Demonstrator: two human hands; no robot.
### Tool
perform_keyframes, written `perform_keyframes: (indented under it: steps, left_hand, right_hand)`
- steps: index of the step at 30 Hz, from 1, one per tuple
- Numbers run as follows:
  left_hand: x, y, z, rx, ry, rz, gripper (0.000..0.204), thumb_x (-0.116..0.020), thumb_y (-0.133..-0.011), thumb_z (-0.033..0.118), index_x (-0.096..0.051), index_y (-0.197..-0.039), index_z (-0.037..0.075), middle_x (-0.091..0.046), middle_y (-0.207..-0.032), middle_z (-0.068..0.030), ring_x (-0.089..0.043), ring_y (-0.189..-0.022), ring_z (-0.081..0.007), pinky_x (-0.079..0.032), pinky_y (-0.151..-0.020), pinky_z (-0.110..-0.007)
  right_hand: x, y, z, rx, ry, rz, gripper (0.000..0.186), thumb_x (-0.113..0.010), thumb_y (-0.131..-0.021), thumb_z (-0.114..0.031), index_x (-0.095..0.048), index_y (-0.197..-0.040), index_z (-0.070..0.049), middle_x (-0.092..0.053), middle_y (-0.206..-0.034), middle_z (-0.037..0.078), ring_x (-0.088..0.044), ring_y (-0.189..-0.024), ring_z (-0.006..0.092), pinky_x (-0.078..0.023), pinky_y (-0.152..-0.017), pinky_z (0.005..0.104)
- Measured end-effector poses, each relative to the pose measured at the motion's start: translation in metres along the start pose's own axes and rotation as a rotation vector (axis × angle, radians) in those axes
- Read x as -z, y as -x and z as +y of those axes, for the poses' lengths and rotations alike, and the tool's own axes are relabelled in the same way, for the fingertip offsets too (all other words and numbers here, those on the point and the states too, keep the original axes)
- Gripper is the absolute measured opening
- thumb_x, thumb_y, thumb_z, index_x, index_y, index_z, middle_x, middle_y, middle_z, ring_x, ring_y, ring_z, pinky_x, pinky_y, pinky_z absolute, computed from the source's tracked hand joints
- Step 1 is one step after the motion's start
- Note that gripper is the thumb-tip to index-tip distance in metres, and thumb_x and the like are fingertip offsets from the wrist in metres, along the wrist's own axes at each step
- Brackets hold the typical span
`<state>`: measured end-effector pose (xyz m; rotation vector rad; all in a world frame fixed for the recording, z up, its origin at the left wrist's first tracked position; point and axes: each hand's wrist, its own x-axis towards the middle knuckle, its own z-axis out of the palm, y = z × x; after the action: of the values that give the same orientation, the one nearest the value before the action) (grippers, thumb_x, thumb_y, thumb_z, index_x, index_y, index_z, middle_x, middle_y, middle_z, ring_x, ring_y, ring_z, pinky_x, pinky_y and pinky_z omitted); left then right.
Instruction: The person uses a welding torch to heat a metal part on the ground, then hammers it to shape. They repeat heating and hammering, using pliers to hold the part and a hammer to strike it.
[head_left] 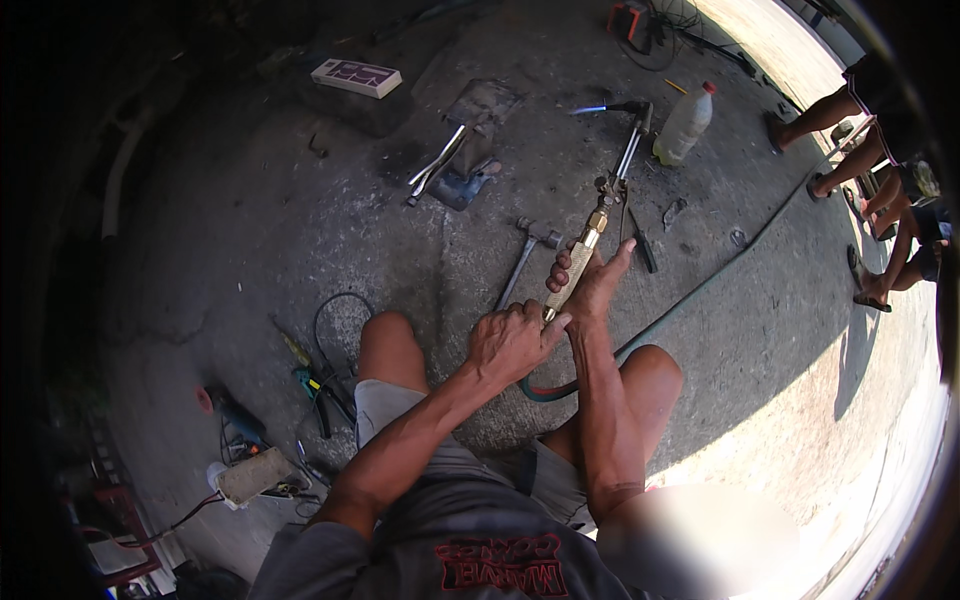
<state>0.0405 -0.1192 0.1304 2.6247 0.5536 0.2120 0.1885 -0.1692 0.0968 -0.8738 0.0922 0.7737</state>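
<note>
A gas cutting torch (582, 245) with a brass grip slants away from me. Its head bends left, and a thin blue flame burns at the tip. My right hand (595, 285) is closed round the grip, with its thumb stretched along the side. At the near end of the grip, my left hand (508, 338) is closed, its fingers against the brass fitting; exactly what they pinch is hidden. A green and red hose (660, 322) runs from under my hands toward the far right. Just left of the torch lies a hammer (530, 245) on the concrete.
Bent metal pipe (437, 165) lies ahead on dark scraps. A plastic bottle (686, 125) with yellowish liquid stands right of the flame; a box (356, 78) lies far left. Pliers (318, 398) and an angle grinder (240, 422) are by my left knee. People's legs (850, 160) show at right.
</note>
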Motion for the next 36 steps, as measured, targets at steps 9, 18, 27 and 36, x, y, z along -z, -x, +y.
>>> perform_keyframes:
  steps: [9, 18, 27, 36]
  left_hand:
    - [0.01, 0.026, -0.019, 0.12, 0.108, -0.223, 0.047, -0.056, -0.103, 0.039, -0.064, -0.1, -0.008, -0.068, -0.068, -0.0264, -0.072, -0.064, -0.0434, -0.057, -0.064, -0.052]
    - [0.002, 0.046, -0.033, 0.193, 0.154, -0.233, 0.048, -0.054, -0.105, 0.037, -0.064, -0.094, -0.009, -0.066, -0.066, -0.0279, -0.069, -0.063, -0.0459, -0.055, -0.063, -0.053]
    - [-0.008, 0.052, -0.042, 0.21, 0.159, -0.195, 0.053, -0.051, -0.107, 0.039, -0.065, -0.091, -0.009, -0.066, -0.068, -0.0298, -0.07, -0.064, -0.0462, -0.055, -0.063, -0.054]
    - [-0.01, 0.054, -0.046, 0.23, 0.155, -0.218, 0.055, -0.05, -0.108, 0.04, -0.064, -0.091, -0.01, -0.064, -0.067, -0.0309, -0.069, -0.064, -0.0467, -0.054, -0.061, -0.054]
  right_hand:
    - [0.001, -0.012, 0.04, -0.255, 0.026, -0.005, 0.094, -0.029, -0.083, -0.099, -0.049, -0.095, -0.008, -0.047, -0.071, 0.002, -0.043, -0.053, 0.0129, -0.036, -0.047, 0.0285]
    - [0.002, -0.02, 0.076, -0.443, 0.105, -0.039, 0.094, -0.032, -0.081, -0.1, -0.05, -0.096, -0.009, -0.046, -0.07, 0.001, -0.041, -0.053, 0.0119, -0.034, -0.046, 0.0276]
    - [-0.001, -0.025, 0.087, -0.502, 0.124, -0.091, 0.091, -0.031, -0.082, -0.099, -0.05, -0.092, -0.01, -0.045, -0.068, 0.0, -0.04, -0.051, 0.0134, -0.035, -0.046, 0.029]
    - [-0.005, -0.026, 0.09, -0.531, 0.178, -0.088, 0.089, -0.029, -0.084, -0.098, -0.046, -0.087, -0.011, -0.045, -0.067, 0.0, -0.039, -0.05, 0.0137, -0.035, -0.045, 0.0302]
